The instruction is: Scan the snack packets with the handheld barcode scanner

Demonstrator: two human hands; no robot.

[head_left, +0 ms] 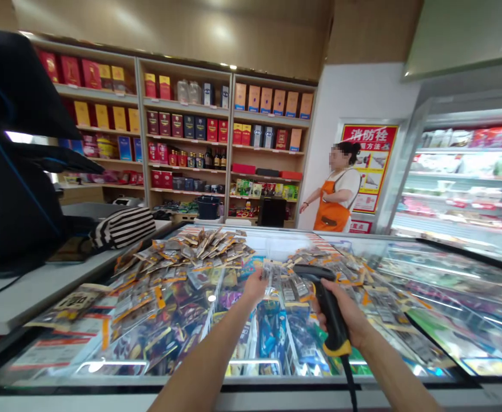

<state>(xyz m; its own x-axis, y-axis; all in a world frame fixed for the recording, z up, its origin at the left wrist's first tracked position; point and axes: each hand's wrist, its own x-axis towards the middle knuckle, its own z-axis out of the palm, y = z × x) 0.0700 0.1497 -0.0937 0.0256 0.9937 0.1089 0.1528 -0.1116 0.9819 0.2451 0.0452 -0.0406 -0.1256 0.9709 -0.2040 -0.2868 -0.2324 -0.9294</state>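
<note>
Head view: left hand (255, 288) pinching a packet (272, 277) at 5 o'clock from centre, right hand (349, 312) wrapped round the grip of a scanner (330, 309) at the packet's 4 o'clock, probably to face it squarely; nose toward 9, grip's long axis 11-to-5, above the glass top (160, 369).

Single head-worn view: from above freezer (118, 403) near edge, facing forward and slightly down; hands (255, 287) close, shelves (272, 121) beyond far edge.
</note>
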